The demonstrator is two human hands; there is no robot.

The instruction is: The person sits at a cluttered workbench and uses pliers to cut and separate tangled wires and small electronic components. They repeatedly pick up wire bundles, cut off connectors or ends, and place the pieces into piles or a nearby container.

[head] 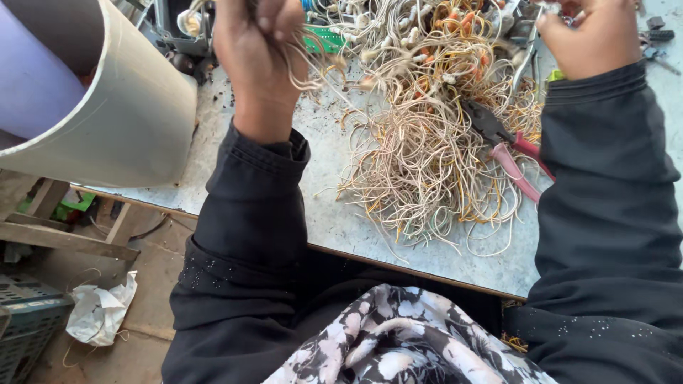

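A big tangle of thin beige and yellow wires [427, 149] lies heaped on a worn grey table [341, 220]. My left hand [260, 53] is clenched at the top left of the heap, gripping a bunch of wire strands that trail down from the fist. My right hand [590, 35] is closed at the top right edge, pinching a small metal piece, mostly cut off by the frame. Red-handled pliers [509, 146] rest on the heap between my arms. Both arms are in black sleeves.
A large pale bucket [121, 121] lies tilted at the table's left end. Small metal parts [658, 35] sit at the far right. Below the table edge are a wooden frame [64, 235], crumpled white plastic [99, 313] and a dark crate [25, 320].
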